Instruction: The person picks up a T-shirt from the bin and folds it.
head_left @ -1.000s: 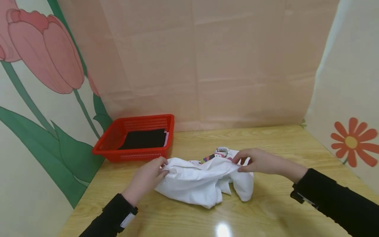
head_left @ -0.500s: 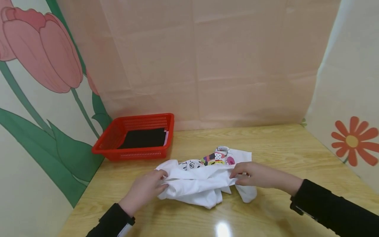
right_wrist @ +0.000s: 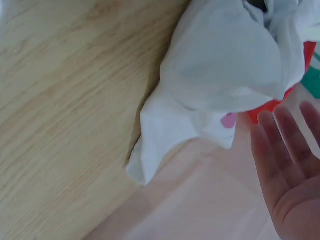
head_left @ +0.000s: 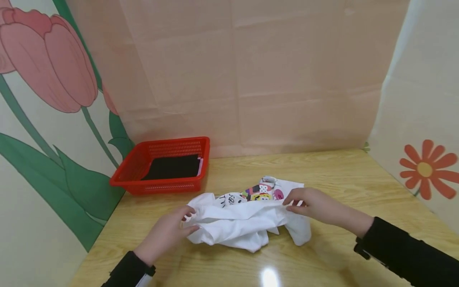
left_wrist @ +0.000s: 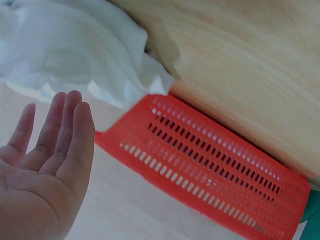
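A crumpled white T-shirt [head_left: 236, 223] with a colourful cartoon print lies bunched on the wooden table [head_left: 322, 171], its plain side folded over toward the front. My left hand [head_left: 168, 231] is at the shirt's left end, thumb and fingers spread apart; in the left wrist view its fingers extend just below the white fabric. At the other end, my right hand [head_left: 315, 205] pinches the upper fold between thumb and fingertips. The right wrist view shows several straight fingers close beside the fabric, with the thumb out of sight.
A red perforated basket [head_left: 122, 175] stands behind and left of the shirt, holding a folded black cloth [head_left: 172, 166] with a pinkish edge at its side. Peach sheeting [head_left: 251, 79] backs the table. Flower-painted walls flank it on both sides.
The shirt's front layer came down toward me, exposing the print behind it. My left hand then loosened and drew back left. The right hand lowered, then rose slightly.
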{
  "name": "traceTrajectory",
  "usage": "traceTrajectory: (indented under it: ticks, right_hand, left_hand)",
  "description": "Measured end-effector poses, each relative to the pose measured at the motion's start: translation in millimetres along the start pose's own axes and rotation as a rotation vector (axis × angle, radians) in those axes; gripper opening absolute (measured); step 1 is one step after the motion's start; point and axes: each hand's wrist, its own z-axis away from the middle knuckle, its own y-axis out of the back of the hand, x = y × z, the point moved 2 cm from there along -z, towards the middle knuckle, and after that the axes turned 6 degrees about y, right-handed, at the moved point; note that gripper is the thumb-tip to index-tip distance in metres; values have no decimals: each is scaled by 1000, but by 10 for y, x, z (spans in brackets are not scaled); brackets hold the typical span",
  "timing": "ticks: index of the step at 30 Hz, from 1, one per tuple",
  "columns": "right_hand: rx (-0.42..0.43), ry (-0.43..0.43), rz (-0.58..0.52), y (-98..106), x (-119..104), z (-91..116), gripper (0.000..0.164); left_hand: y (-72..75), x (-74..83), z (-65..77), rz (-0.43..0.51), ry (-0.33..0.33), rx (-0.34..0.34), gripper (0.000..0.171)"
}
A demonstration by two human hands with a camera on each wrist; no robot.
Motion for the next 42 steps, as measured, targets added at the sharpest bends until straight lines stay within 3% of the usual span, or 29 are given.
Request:
traceTrajectory:
  ticks: [4, 8, 13, 18, 26, 30, 33, 38, 42]
  right_hand:
    - [72, -83, 21, 87, 86, 16, 17]
    - [96, -107, 2, 83, 197, 11, 20]
    - [49, -153, -47, -96, 359, 17, 24]
    - [29, -244, -101, -274, 419, 33, 26]
    - [96, -298, -206, -267, 433, 29, 14]
    - [187, -343, -327, -154, 429, 31, 21]
    - [266, -331, -354, -48, 352, 23, 25]
    - [372, -251, -296, 155, 156, -22, 24]
    - [419, -242, -239, 344, 55, -54, 23]
  left_hand:
    - [67, -40, -11, -26, 11, 41, 41]
    - [98, -121, -57, -35, 13, 53, 41]
    - [16, -203, -122, -19, 0, 33, 41]
    - [-70, -171, -138, -8, -57, 24, 42]
    - [-71, -82, -168, -59, -138, 121, 10]
    - [-23, -64, -185, 34, -37, 126, 11]
    - [40, -42, -198, 128, 33, 146, 12]
    - [207, 31, -208, 239, 0, 261, 8]
    - [401, 79, -188, 307, -60, 361, 8]
